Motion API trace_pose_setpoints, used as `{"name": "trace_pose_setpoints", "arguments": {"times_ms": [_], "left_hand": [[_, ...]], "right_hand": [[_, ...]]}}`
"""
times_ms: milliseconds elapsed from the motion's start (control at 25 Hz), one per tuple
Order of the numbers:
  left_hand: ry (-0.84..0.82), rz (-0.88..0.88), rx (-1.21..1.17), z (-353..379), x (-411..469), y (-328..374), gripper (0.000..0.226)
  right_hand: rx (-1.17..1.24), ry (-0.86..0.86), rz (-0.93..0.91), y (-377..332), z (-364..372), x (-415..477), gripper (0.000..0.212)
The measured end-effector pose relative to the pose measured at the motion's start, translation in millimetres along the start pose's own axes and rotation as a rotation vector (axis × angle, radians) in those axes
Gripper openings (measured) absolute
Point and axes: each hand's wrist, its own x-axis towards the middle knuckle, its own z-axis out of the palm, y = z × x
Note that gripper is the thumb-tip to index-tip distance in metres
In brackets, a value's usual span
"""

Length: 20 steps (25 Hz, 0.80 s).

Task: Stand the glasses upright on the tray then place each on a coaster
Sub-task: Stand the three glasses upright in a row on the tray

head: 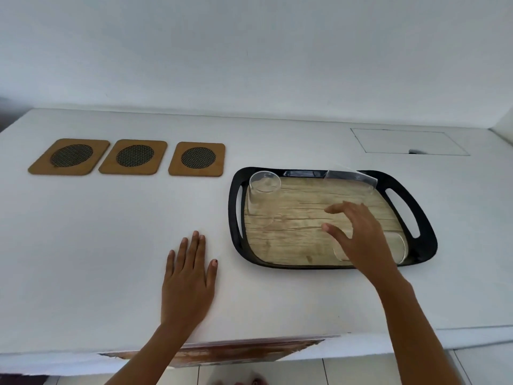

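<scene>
My right hand (pixel 358 234) hovers spread and empty over the black-rimmed tray with a wood-grain floor (pixel 291 218), fingers fanned above the clear glass lying on its side in the near right corner (pixel 399 250), probably to close round it and tip it up. My left hand (pixel 188 276) lies flat on the white table (pixel 111 232), fingers together, bracing me. Another clear glass (pixel 262 195) stands at the tray's far left; a third (pixel 351 177) lies tilted against the far rim. Three square wooden coasters with dark mesh centres (pixel 134 157) wait in a row, far left of the tray.
</scene>
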Motion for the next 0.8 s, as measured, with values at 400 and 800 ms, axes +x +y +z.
{"name": "trace_pose_setpoints", "arguments": {"times_ms": [400, 800], "left_hand": [[0.000, 0.024, 0.008, -1.0, -0.5, 1.3, 0.063], [0.000, 0.020, 0.013, -0.2, -0.2, 0.9, 0.063]], "right_hand": [[-0.171, -0.346, 0.121, 83.1, -41.1, -24.2, 0.074], [-0.389, -0.122, -0.020, 45.5, -24.0, -11.8, 0.074]]}}
